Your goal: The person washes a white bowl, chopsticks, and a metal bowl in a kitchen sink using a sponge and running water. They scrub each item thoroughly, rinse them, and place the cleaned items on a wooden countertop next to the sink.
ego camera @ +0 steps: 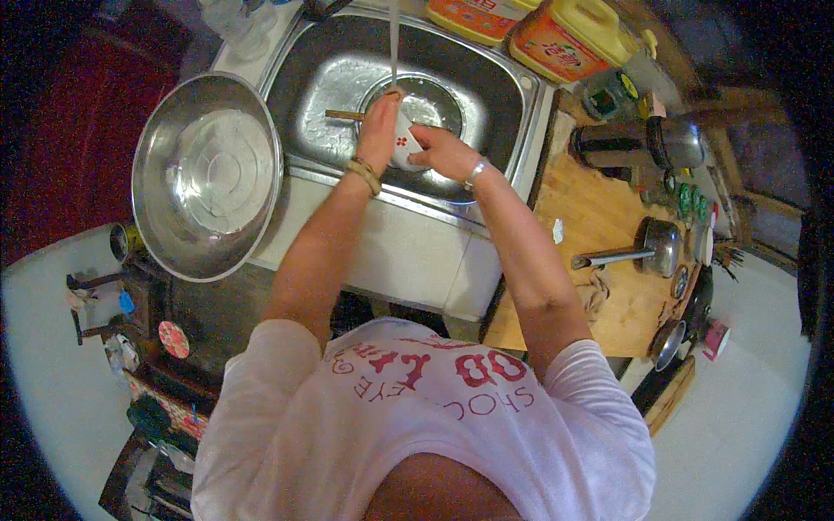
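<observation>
Over the stainless steel sink (495, 62), my left hand (378, 133) lies along one side of a small white bowl (402, 137) with a red flower mark. The bowl is tilted on its side. On its other side, my right hand (448, 154) grips the bowl with thumb and fingers. A stream of water (393, 49) falls onto my left fingertips. From behind the left hand sticks out a brown wooden stick (343, 114); whether I hold it cannot be told. Below my hands a round metal basin (461, 111) stands in the sink, partly hidden.
A large steel basin (195, 273) stands left of the sink. Yellow plastic jugs (573, 39) line the back right. A wooden counter (567, 189) on the right bears a small saucepan (658, 247), a metal pot (681, 143) and a crumpled cloth (596, 290).
</observation>
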### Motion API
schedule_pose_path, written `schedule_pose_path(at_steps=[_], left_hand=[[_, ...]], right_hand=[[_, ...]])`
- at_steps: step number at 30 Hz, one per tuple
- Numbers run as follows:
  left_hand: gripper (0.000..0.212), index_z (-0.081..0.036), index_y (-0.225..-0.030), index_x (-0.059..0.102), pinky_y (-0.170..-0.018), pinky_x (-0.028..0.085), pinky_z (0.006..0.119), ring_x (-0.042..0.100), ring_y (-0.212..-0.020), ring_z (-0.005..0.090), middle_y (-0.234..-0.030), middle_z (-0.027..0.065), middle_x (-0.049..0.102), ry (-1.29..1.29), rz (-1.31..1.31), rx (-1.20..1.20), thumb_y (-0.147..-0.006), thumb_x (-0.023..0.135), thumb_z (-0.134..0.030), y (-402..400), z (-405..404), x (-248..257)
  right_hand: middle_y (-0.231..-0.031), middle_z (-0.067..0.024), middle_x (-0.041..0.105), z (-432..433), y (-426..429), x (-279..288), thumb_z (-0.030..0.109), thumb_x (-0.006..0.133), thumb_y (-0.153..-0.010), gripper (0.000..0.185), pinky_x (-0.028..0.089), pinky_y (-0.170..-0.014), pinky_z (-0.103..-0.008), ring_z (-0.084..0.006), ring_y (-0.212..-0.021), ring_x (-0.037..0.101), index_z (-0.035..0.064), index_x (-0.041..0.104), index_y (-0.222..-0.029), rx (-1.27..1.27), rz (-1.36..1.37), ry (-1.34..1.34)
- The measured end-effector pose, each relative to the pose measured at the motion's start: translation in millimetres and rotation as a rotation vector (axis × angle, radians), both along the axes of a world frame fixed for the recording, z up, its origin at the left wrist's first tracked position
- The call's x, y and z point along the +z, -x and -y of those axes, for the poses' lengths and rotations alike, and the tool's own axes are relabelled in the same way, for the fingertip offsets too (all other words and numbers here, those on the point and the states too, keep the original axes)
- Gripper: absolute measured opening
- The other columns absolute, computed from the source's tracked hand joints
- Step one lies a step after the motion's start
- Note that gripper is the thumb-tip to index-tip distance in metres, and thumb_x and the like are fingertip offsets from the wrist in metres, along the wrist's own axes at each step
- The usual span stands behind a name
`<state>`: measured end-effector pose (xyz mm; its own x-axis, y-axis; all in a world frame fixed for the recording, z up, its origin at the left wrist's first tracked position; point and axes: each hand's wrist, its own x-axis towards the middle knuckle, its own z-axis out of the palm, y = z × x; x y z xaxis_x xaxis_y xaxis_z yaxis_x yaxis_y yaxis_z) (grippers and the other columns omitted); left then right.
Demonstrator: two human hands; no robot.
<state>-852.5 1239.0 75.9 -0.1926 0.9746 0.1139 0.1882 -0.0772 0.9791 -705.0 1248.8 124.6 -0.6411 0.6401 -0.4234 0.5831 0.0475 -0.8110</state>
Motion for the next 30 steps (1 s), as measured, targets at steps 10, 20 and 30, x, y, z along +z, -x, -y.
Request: schedule_pose_path(at_steps=[10,20,30], left_hand=[[0.06,-0.003,-0.113,0.05,-0.089,0.041,0.035,0.053,-0.1,0.0222,-0.11,0.0095,0.056,0.626,1.164,-0.161,-0.088,0.031,-0.054,27.4,0.0,-2.8],[0.042,-0.004,-0.12,0.043,-0.078,0.045,0.031,0.053,-0.094,0.0207,-0.107,0.0105,0.054,0.536,0.783,0.018,-0.08,0.054,-0.01,17.2,13.2,-20.9],[0.038,-0.003,-0.12,0.044,-0.084,0.042,0.028,0.052,-0.098,0.0171,-0.111,0.0089,0.053,0.297,0.483,0.082,-0.084,0.051,-0.01,2.5,14.3,6.3]], right_hand=[[-0.088,-0.0128,0.06,22.9,-22.3,17.9,0.0,0.052,-0.075,0.03,0.04,-0.081,-0.0319,-0.0236,-0.087,0.055,0.0078,0.055,-0.103,0.221,0.062,-0.457],[-0.095,-0.0067,0.059,23.0,-30.3,25.5,-0.001,0.051,-0.066,0.038,0.033,-0.091,-0.0363,-0.0262,-0.103,0.048,0.0119,0.056,-0.101,0.094,0.25,-0.978],[-0.06,-0.0107,0.055,-1.6,-28.8,-66.9,0.039,0.053,-0.08,0.045,0.039,-0.038,-0.0267,-0.0147,-0.043,0.051,-0.0023,0.051,-0.096,-0.544,0.211,-0.135]])
